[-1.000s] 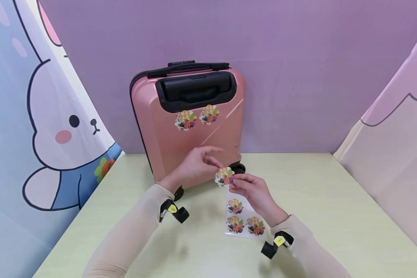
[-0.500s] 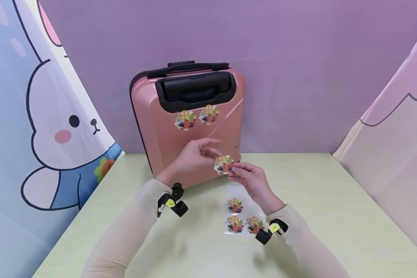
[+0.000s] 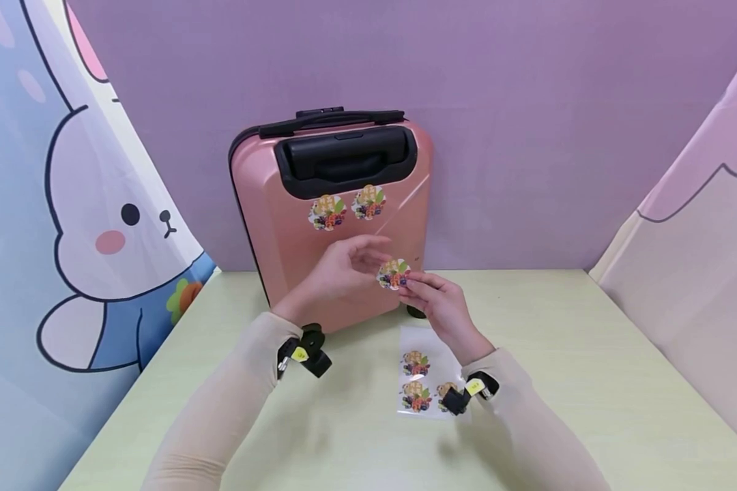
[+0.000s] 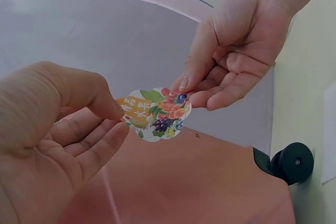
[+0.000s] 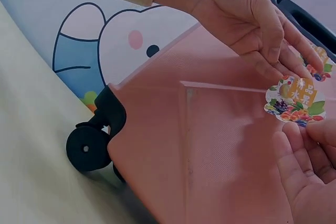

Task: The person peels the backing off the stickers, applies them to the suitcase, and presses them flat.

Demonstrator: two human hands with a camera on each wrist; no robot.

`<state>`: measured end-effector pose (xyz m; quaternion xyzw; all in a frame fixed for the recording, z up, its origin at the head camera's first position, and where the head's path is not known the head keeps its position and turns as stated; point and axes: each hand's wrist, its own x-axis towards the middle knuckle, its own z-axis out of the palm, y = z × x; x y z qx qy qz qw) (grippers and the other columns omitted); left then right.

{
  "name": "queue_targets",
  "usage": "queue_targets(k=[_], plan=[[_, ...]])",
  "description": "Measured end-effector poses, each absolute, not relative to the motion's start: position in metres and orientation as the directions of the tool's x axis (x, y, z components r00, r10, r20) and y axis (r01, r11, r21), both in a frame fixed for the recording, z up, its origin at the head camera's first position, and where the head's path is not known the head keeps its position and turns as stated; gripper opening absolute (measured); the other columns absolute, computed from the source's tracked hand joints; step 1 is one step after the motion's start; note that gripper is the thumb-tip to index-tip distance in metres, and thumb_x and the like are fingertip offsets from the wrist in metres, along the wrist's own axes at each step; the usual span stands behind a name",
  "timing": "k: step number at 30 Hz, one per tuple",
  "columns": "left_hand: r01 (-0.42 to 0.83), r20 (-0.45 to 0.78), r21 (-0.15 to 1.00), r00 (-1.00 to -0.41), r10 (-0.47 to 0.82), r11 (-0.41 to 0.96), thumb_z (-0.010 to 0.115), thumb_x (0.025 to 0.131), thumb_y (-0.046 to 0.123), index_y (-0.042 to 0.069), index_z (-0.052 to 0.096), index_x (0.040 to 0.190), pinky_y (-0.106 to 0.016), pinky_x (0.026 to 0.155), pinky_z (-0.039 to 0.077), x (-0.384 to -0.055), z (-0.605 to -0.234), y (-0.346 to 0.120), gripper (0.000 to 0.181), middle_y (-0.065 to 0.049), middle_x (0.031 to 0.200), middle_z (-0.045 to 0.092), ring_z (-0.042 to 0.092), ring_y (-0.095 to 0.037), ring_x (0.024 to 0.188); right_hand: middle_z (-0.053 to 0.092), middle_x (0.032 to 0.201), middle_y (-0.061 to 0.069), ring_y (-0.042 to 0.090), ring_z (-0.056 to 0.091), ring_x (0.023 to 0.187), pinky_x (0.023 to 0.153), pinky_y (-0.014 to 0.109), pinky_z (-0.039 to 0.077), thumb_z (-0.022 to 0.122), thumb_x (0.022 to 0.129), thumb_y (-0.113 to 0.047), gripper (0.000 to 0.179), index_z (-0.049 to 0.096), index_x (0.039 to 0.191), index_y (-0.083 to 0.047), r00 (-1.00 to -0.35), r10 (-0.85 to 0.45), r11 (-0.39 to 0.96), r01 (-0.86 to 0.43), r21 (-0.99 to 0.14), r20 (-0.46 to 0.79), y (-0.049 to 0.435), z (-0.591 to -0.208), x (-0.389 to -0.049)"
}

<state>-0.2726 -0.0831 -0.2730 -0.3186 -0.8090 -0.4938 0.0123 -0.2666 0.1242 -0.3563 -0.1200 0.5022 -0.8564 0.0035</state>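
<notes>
A scalloped fruit-print sticker (image 3: 394,274) is held in the air in front of the pink suitcase (image 3: 295,273). My right hand (image 3: 439,307) pinches its right edge between thumb and fingertips. On the opposite edge, my left hand (image 3: 344,269) pinches it with thumb and fingertips, as the left wrist view shows the sticker (image 4: 155,114) stretched between both hands. Two matching stickers, a left one (image 3: 327,213) and a right one (image 3: 368,202), lie on the suitcase below its black handle recess. A sticker sheet (image 3: 415,334) with several stickers lies on the table under my right forearm.
The suitcase stands upright on the pale table (image 3: 559,354), a black wheel (image 4: 294,162) at its lower corner. A purple backdrop (image 3: 528,136) rises behind it. A rabbit-print cloth (image 3: 92,225) hangs on the left, and another printed cloth (image 3: 706,225) on the right.
Both hands have risen with the sticker, away from the sheet and up in front of the suitcase. The suitcase and the sheet have stayed where they were.
</notes>
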Motion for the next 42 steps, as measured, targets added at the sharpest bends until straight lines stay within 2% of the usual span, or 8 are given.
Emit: queue_targets(k=[13, 27, 34, 42], plan=[[0.573, 0.391, 0.741, -0.792, 0.47, 0.35, 0.069, 0.083, -0.009, 0.004, 0.053, 0.14, -0.035, 0.095, 0.052, -0.274, -0.266, -0.083, 0.061, -0.013, 0.124, 0.066, 0.064, -0.023, 0.113, 0.073, 0.091, 0.008, 0.018, 0.073, 0.083, 0.082, 0.031, 0.057, 0.049, 0.096, 0.013, 0.036, 0.076, 0.09, -0.01, -0.964, -0.125, -0.561, -0.126, -0.818, 0.234, 0.115, -0.346, -0.275], [0.589, 0.417, 0.711, -0.793, 0.444, 0.384, 0.073, 0.084, -0.005, 0.005, 0.052, 0.141, -0.037, 0.096, 0.052, -0.271, -0.257, -0.084, 0.062, -0.012, 0.129, 0.064, 0.061, -0.024, 0.117, 0.074, 0.092, 0.007, 0.019, 0.073, 0.085, 0.085, 0.032, 0.057, 0.049, 0.093, 0.016, 0.037, 0.076, 0.092, -0.01, -0.96, -0.127, -0.566, -0.136, -0.813, 0.249, 0.106, -0.336, -0.284], [0.605, 0.437, 0.696, -0.785, 0.439, 0.388, 0.073, 0.084, -0.005, 0.005, 0.053, 0.141, -0.037, 0.095, 0.052, -0.271, -0.255, -0.085, 0.061, -0.012, 0.129, 0.064, 0.062, -0.025, 0.116, 0.073, 0.088, 0.008, 0.019, 0.073, 0.084, 0.085, 0.033, 0.057, 0.046, 0.094, 0.017, 0.037, 0.075, 0.093, -0.006, -0.954, -0.121, -0.593, -0.152, -0.791, 0.274, 0.1, -0.332, -0.285], [0.604, 0.442, 0.682, -0.79, 0.426, 0.413, 0.072, 0.084, -0.004, 0.009, 0.053, 0.14, -0.039, 0.097, 0.051, -0.27, -0.254, -0.086, 0.06, -0.012, 0.133, 0.062, 0.058, -0.025, 0.123, 0.072, 0.087, 0.009, 0.02, 0.072, 0.084, 0.085, 0.034, 0.057, 0.045, 0.093, 0.018, 0.032, 0.071, 0.1, 0.001, -0.954, -0.118, -0.601, -0.152, -0.785, 0.276, 0.097, -0.329, -0.289]])
